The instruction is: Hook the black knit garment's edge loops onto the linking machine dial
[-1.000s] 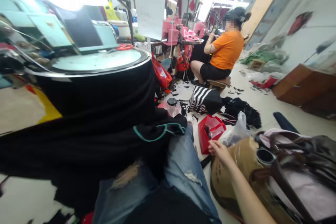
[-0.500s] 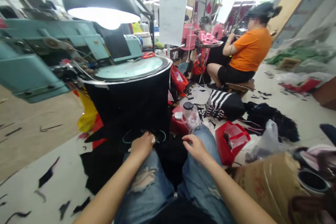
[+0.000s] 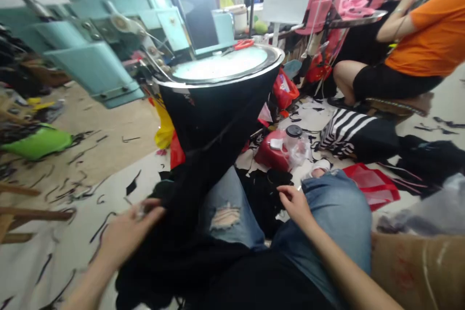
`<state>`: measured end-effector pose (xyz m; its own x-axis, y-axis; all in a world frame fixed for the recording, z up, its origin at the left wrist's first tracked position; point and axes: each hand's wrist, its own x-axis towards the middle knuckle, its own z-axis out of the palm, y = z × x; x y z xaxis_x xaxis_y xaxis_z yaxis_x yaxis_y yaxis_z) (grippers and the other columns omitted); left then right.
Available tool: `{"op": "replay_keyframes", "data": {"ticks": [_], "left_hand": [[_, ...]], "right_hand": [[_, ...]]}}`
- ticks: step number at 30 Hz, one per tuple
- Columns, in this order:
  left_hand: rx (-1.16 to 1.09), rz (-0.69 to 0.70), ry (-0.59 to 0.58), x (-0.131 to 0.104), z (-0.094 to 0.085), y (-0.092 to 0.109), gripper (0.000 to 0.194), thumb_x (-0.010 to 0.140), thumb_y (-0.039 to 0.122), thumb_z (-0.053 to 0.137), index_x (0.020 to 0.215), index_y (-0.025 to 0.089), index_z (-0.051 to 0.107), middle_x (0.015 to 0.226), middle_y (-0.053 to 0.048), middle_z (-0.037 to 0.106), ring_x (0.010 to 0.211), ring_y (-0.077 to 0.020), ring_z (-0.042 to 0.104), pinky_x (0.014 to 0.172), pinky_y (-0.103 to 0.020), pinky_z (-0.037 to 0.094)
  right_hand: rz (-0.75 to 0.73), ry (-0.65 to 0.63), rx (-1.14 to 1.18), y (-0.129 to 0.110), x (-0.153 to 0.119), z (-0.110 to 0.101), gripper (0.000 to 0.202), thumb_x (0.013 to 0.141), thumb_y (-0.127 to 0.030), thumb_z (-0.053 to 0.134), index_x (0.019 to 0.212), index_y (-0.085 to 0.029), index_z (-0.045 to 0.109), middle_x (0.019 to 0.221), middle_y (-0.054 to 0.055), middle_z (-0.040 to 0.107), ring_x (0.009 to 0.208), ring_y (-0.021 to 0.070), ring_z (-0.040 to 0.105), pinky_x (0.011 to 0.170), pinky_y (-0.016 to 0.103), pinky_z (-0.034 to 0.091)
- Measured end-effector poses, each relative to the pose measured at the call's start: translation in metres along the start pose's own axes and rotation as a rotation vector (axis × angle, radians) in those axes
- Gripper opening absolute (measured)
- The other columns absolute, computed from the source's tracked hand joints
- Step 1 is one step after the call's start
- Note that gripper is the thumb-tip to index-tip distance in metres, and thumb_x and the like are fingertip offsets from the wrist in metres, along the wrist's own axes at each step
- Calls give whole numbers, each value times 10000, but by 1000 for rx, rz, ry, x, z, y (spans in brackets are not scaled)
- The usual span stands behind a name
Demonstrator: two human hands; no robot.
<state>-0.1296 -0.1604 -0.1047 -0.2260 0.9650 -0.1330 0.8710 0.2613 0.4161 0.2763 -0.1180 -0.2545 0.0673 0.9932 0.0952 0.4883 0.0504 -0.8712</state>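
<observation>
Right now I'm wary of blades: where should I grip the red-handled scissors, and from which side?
Probably by the red handles, the right hand coming from the right: the scissors lie on the round machine top, handles rightward, blades pointing left.

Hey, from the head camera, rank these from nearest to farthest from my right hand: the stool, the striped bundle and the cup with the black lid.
From your right hand:
1. Cup with the black lid, just ahead.
2. Striped bundle, ahead to the right.
3. Stool, behind the bundle, under the seated person.
</observation>
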Motion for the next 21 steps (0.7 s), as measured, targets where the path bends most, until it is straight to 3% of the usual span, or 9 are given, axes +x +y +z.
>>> {"op": "replay_keyframes", "data": {"ticks": [3,6,8,9,11,13,16,19,21], "left_hand": [[-79,19,-119,-22,67,9,546,618,415,719,1087,142,659,1136,-126,714,1037,-308,674,915,-362,538],[-144,71,-149,-40,109,34,353,823,401,540,1054,162,659,1105,-108,704,1034,-260,662,932,-347,513],[-188,140,-192,-49,113,50,297,892,402,474,959,190,671,1009,-75,709,967,-230,662,901,-316,509],[-205,175,-222,-53,108,55,283,895,414,490,906,199,674,953,-61,708,918,-218,662,871,-299,511],[-231,219,-266,-58,95,55,244,865,419,569,879,203,682,904,-47,701,870,-208,658,838,-284,510],[-206,196,-287,-61,83,41,285,796,373,666,1028,208,685,1012,-53,700,953,-217,657,883,-286,502],[4,39,-333,-64,78,5,566,729,259,711,1281,213,599,1221,-95,640,1134,-259,623,987,-333,469],[130,-27,-380,-61,87,-13,341,771,179,628,1103,172,703,1099,-138,659,1043,-328,664,914,-419,497],[108,26,-360,-53,97,-4,298,812,160,572,1072,191,715,1172,-136,642,1067,-331,656,911,-427,493]], "right_hand": [[-203,-79,41,-52,-16,7,232,941,-258,484,1023,-182,688,1039,111,692,998,230,663,905,389,545],[-518,-340,21,-113,-24,27,358,924,-197,502,1249,-262,635,1298,66,639,1137,203,639,944,310,535],[-719,-554,-225,-146,-17,48,511,910,-148,509,1402,-288,518,1465,82,520,1121,227,662,847,310,569],[-745,-600,-383,-157,-10,56,514,890,-130,532,1383,-276,540,1423,103,560,1013,240,704,758,312,579],[-702,-610,-600,-167,11,64,334,848,-96,579,1134,-217,701,1100,105,729,789,240,732,650,297,560],[-684,-569,-644,-164,36,49,178,839,-102,602,908,-195,738,860,74,741,741,229,723,656,277,550],[-657,-395,-638,-147,72,-12,210,909,-154,529,1006,-199,710,979,80,726,905,228,705,809,299,550],[-548,-158,-684,-134,92,-74,297,928,-159,451,1117,-158,680,1120,152,678,1023,299,660,912,431,522],[-513,-89,-678,-131,88,-85,368,903,-144,459,1220,-148,645,1283,187,600,1123,342,608,960,500,488]]}}
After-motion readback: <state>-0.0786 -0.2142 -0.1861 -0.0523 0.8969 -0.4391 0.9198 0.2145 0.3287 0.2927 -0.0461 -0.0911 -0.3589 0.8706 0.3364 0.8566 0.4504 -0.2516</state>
